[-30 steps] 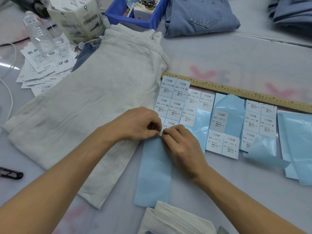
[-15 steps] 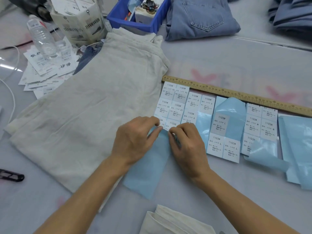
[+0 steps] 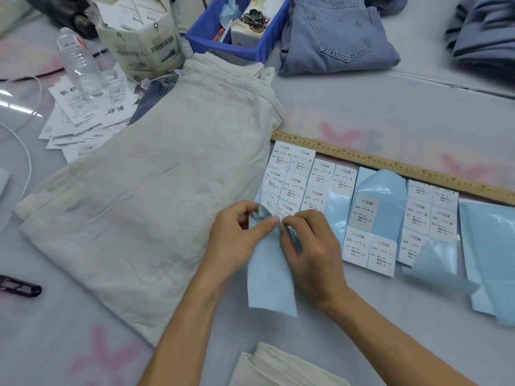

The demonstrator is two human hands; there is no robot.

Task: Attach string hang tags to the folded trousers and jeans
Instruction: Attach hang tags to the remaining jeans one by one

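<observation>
Blue backing strip [image 3: 271,274] now lifted and curled at its top since a second ago; left hand [image 3: 237,238] and right hand [image 3: 312,246] fingers pinch it, peeling a size sticker; cream trousers [image 3: 156,207] lie left of fingers, untagged

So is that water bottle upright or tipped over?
Upright. The water bottle stands cap-up on the scattered paper tags. Whether it holds water: cannot tell.

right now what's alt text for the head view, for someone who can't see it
Both hands, left hand and right hand, pinch the upper end of a blue backing strip at the XS size sticker sheet, beside cream trousers spread on the table. More sticker sheets line a wooden ruler; folded jeans and a blue bin sit behind.
</observation>
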